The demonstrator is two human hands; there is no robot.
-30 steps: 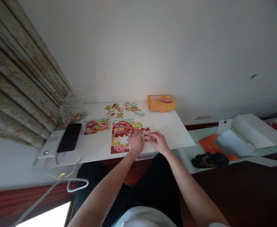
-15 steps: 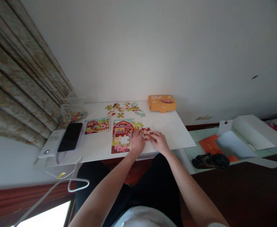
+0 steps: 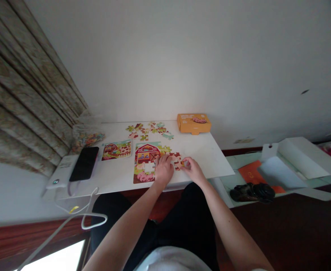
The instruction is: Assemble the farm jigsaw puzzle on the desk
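A partly assembled jigsaw puzzle [image 3: 146, 177] with a red barn and pink pigs lies on the white table, with a gap near its middle. My left hand [image 3: 164, 170] rests flat on the puzzle's right part, fingers stretched forward, hiding some of it. Just right of those fingers, brown-and-pink joined pieces [image 3: 177, 159] show. At their right edge, my right hand [image 3: 194, 170] pinches a small puzzle piece [image 3: 183, 164], mostly covered by the fingertips. Behind the puzzle lie several loose pieces [image 3: 144, 137].
A picture card [image 3: 116, 149] of the barn scene lies left of the puzzle. Further left are a black phone [image 3: 84, 164], a white box [image 3: 58, 174] and a bag of pieces [image 3: 87, 137]. An orange puzzle box [image 3: 194, 124] stands against the wall. A white cable [image 3: 94, 215] hangs at the front left.
My right hand has drawn slightly right, its fingers now more curled, uncovering more of the joined pieces. The left hand stays in place.
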